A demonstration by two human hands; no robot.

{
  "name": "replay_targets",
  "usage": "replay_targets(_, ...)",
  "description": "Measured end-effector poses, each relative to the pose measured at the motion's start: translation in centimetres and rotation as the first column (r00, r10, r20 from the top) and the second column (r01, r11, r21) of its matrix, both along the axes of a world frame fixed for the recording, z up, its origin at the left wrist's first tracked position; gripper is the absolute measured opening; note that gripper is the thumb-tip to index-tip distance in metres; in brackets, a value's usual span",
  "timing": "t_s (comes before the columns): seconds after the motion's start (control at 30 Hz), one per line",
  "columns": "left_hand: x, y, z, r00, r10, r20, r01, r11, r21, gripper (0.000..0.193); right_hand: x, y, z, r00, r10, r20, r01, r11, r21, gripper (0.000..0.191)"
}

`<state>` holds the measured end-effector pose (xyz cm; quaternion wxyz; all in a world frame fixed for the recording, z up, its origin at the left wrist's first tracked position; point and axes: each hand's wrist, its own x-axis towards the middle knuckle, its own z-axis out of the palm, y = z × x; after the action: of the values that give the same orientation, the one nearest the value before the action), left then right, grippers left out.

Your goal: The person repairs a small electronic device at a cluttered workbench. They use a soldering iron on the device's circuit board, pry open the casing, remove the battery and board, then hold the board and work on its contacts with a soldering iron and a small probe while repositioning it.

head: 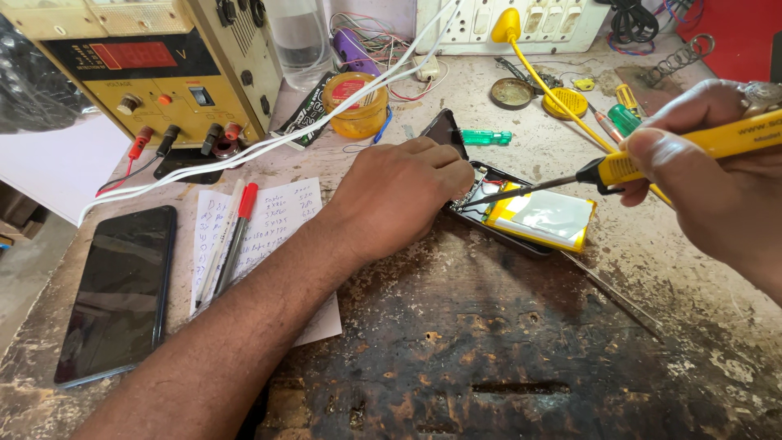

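An opened small phone (pixel 521 232) lies on the worn workbench (pixel 489 342), its yellow-edged silver battery (pixel 544 218) exposed. My left hand (pixel 399 200) presses down on the phone's upper left end, fingers curled over it. My right hand (pixel 709 167) grips a yellow soldering iron (pixel 652 159) at the right. The iron's dark tip (pixel 489 196) reaches the circuit board beside the battery, next to my left fingertips.
A black smartphone (pixel 118 293) lies at the left, beside a handwritten paper (pixel 273 224) with two pens (pixel 232 240). A yellow bench power supply (pixel 155 69) stands at the back left. An amber jar (pixel 356 104), round tins (pixel 513 93), screwdrivers (pixel 486 138), wires and a socket strip (pixel 521 24) crowd the back.
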<state>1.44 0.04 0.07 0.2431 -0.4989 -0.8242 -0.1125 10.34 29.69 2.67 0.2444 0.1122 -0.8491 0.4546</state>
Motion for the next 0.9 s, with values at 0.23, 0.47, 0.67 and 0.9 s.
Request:
replay_targets(0.23,0.0,0.1,0.1,1.000,0.005,0.026,-0.005,1.000,-0.005,0.020,-0.1,0.1,0.0,1.000,-0.020,0.008,0.020,1.000,-0.016,0.013)
replay_targets(0.47,0.0,0.0,0.1,1.000,-0.004,0.019,0.004,1.000,-0.003,0.020,-0.1,-0.1,0.2,1.000,-0.026,0.006,0.026,1.000,0.010,0.014)
replay_targets(0.67,0.1,0.0,0.3,1.000,0.006,0.023,-0.006,1.000,-0.018,0.019,0.7,-0.1,0.0,0.999,-0.033,-0.029,0.036,0.992,0.122,0.016)
replay_targets(0.9,0.0,-0.5,0.6,0.995,-0.080,0.052,0.078,0.996,0.038,0.017,-0.3,0.3,-0.4,1.000,-0.022,-0.013,0.022,1.000,-0.016,0.018)
